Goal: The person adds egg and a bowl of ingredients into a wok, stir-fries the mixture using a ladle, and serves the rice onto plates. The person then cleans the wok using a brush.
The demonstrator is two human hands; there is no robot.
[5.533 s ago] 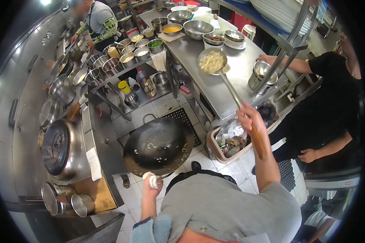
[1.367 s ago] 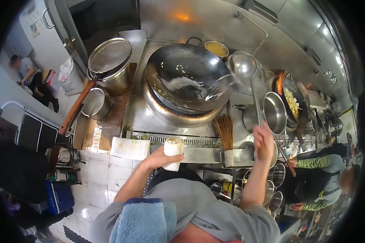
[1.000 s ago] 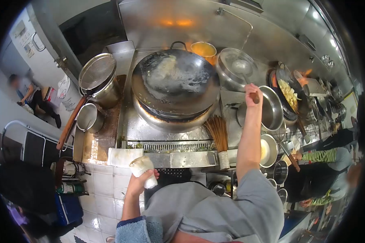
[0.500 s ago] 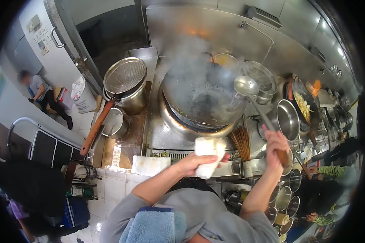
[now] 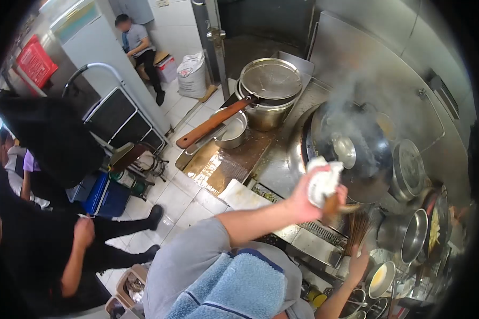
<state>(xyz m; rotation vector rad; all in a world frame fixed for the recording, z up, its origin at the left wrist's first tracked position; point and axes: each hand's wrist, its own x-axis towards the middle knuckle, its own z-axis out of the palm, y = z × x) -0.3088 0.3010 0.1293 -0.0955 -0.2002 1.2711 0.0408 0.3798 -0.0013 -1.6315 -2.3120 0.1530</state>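
Note:
My left hand (image 5: 306,199) is wrapped round a folded white cloth (image 5: 324,182) in front of the wok. The ladle's round metal bowl (image 5: 344,152) shows over the wok (image 5: 364,183), and its brown wooden handle end (image 5: 332,206) is just below the cloth, against or close to my left hand. Grey steam rises from the wok, which sits tilted on the burner. At the lower right, my right hand (image 5: 358,263) is beside the bamboo brush (image 5: 358,229); its fingers are blurred, and whether they grip the brush handle cannot be made out.
A strainer (image 5: 271,78) lies on a tall pot, with a small pot (image 5: 232,130) beside it. Metal bowls (image 5: 414,235) and a second wok (image 5: 436,226) stand at the right. A person in black (image 5: 37,255) is close at the left; another person (image 5: 137,40) sits farther back.
The view has swung left. My left hand with the cloth has come to the ladle's handle end, and my right hand has left the ladle and dropped beside the brush.

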